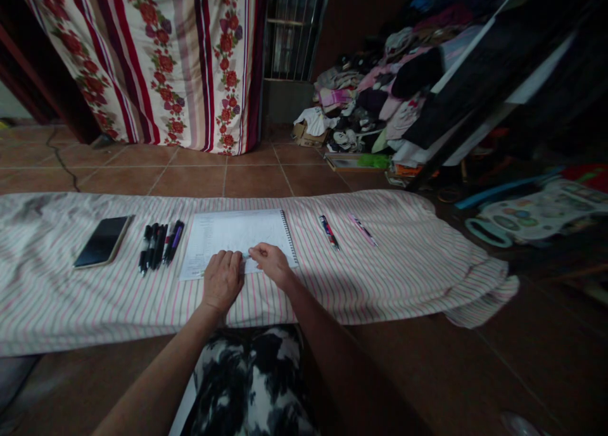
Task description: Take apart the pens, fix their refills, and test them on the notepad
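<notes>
A small pale object (247, 256) was held between the left hand (222, 280) and the right hand (270, 262) at the lower edge of a spiral notebook (237, 232) laid on a striped cloth (380, 277). Black pens (159, 243) and a phone (102, 241) were set to its left.

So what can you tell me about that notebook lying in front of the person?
The notebook is a white paper pad with a dark wire spiral down its right edge. It lies flat on a striped cloth, and its top page shows faint print too small to read. The left hand and the right hand rest on its near edge and meet there. Whether they pinch something between them cannot be told.
</notes>
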A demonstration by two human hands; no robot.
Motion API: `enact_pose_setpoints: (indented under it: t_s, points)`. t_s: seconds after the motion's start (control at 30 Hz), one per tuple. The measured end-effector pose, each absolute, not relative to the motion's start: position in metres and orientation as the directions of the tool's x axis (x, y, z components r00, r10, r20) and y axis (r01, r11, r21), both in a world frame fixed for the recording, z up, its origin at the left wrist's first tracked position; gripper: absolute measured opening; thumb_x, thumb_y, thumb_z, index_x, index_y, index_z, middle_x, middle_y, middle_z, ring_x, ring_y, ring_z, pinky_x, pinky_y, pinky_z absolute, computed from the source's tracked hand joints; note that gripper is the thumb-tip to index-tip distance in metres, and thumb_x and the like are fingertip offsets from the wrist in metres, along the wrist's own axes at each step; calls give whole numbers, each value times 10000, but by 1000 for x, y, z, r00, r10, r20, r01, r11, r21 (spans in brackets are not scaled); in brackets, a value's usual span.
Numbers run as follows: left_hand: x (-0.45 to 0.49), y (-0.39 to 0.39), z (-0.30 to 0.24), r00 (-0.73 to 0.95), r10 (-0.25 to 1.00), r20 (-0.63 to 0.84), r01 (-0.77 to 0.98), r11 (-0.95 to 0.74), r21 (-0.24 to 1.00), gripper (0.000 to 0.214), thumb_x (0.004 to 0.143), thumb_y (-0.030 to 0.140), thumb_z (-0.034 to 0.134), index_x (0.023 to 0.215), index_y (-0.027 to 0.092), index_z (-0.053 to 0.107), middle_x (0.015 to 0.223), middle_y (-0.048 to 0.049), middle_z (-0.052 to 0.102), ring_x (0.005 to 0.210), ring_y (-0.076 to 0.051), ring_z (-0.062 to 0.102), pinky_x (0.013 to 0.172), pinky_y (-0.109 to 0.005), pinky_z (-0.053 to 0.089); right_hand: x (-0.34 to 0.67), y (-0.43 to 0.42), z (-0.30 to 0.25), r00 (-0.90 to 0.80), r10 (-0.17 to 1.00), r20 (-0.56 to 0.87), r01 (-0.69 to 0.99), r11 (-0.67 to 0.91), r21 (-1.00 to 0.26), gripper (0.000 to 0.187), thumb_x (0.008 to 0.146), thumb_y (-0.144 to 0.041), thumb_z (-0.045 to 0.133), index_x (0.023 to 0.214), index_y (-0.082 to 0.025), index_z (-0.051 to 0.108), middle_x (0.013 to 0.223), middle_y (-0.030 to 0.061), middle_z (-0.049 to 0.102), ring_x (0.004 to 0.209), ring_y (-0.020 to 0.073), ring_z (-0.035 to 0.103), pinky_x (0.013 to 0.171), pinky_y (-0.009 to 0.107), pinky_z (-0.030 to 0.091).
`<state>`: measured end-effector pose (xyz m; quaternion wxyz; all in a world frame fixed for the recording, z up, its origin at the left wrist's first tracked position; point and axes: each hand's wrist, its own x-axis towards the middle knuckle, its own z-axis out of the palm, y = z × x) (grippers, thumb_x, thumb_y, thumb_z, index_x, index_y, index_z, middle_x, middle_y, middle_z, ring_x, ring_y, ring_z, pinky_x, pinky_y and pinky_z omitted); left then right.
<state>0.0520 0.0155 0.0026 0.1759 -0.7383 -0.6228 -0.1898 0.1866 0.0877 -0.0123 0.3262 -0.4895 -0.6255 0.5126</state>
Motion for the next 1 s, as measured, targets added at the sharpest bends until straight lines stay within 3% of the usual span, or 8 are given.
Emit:
enact_pose_setpoints:
  t_s: [0.4,0.6,0.77,1.0]
  points:
    - [53,16,3,144,852,503,988,-152,-25,112,832,162,439,804,204,538,701,-66,560,742,-245,488,674,-357,366,188,87,-9,-338,938,-81,195,-14,-981,151,728,-301,585,810,-198,658,715,-10,628,652,106,564,598,225,462]
    - [54,16,3,117,858,501,991,-137,3,105,840,167,442,801,196,535,701,-65,561,747,-244,495,687,-356,375,190,84,2,-345,932,-111,100,-81,-992,246,730,-396,596,867,-198,641,781,5,617,723,116,563,574,208,457]
    - [54,16,2,104,847,521,990,-136,23,107,846,168,440,856,191,543,715,-65,567,757,-242,504,702,-351,380,187,86,-2,-276,952,-135,246,-65,-967,347,761,-525,540,732,-189,623,616,-20,552,591,100,514,490,193,407]
    - [54,17,1,120,856,503,991,-133,-10,124,861,190,433,848,175,556,718,-60,568,753,-235,495,694,-349,368,186,88,-12,-287,954,-83,290,4,-957,283,768,-454,560,709,-184,624,591,-35,562,538,80,524,510,183,422]
